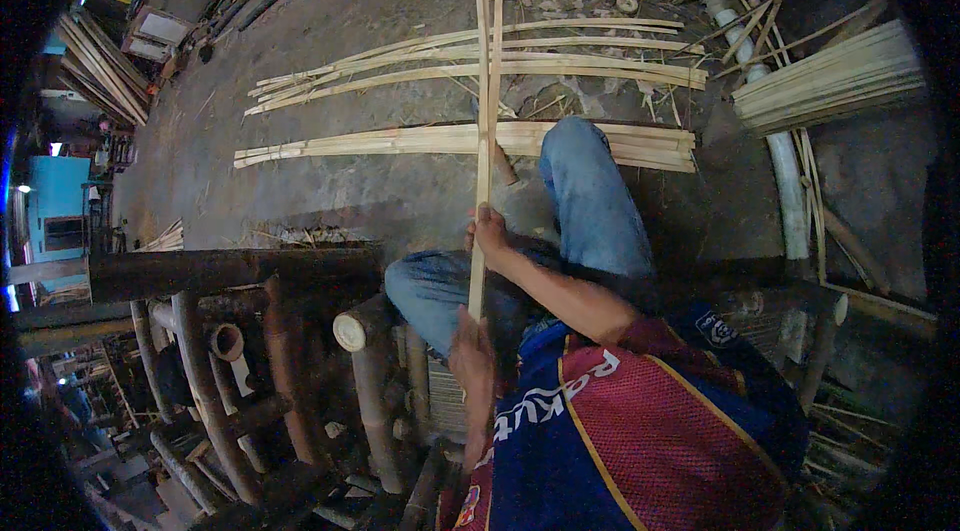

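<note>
A long pale bamboo strip (483, 171) runs away from me between my knees. Its far part forks into two thin lengths that spread slightly apart. Higher up on it, my right hand (488, 234) is closed, fingers wrapped round the strip. Closer to my body, my left hand (471, 356) grips the near end, partly in shadow. Beneath the strip, a flat bundle of split bamboo (350, 143) lies crosswise on the floor. A short brown piece (507, 169) sits beside the strip; its kind is unclear.
More bamboo strips (400, 61) lie crosswise farther out on the grey floor (215, 146). A thick stack of slats (835, 81) and a pale pole (787, 196) stand at the right. Bamboo bench frames (370, 371) flank me on the left. Bundled sticks (105, 71) lean at far left.
</note>
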{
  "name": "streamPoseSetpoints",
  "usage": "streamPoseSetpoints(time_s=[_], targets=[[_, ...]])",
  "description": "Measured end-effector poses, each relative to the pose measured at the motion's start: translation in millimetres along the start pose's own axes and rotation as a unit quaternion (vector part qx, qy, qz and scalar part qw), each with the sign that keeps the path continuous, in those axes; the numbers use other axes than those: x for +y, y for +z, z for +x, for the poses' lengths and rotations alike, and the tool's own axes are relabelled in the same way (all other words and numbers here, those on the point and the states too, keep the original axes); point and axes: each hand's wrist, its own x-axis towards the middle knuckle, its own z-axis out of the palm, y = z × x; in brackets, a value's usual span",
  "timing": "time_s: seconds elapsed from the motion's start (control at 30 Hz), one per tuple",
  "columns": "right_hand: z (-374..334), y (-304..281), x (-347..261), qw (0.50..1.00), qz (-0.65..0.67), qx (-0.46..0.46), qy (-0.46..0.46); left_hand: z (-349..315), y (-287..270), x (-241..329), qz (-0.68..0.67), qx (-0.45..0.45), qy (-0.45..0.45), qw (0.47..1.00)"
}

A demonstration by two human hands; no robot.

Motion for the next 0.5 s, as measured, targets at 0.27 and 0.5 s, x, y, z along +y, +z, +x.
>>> streamPoseSetpoints(time_s=[0.27,0.5], targets=[[-3,-2,1,0.997,0.042,0.049,0.053,-3,-16,23,0.093,0.002,0.045,0.995],[-6,4,5,0.99,-0.118,0.045,-0.063,-9,-14,28,0.063,0.019,0.048,0.997]])
